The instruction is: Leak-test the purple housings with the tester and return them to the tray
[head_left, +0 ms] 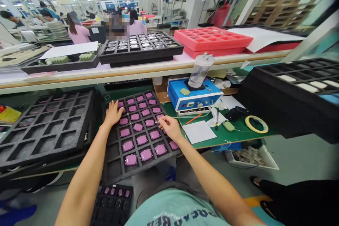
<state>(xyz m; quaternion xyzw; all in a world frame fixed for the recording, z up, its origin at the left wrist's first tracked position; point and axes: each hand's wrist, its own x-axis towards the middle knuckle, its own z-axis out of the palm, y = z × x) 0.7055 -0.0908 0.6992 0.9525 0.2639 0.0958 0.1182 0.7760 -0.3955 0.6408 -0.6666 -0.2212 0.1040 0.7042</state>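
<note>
A black foam tray [112, 164] lies in front of me, its compartments holding rows of purple oval casings [142, 140]. My left hand [113, 113] rests on the tray's left side, fingers stretched out and lying flat beside the upper casings. Over the right part of the tray, my right hand [169, 127] pinches a thin pen-like tool [156, 122]. Only its pale tip shows, close to a purple casing; the fingers hide the rest. A thin grey tube [190, 116] runs from near the blue control box [194, 95] toward this hand.
Stacked black trays [53, 130] stand at left, and another black tray stack [286, 95] at right. A tape roll [256, 124], white paper [200, 132] and an orange stick [194, 118] lie on the green mat. Overhead, a shelf [159, 67] carries black trays and red trays [212, 39].
</note>
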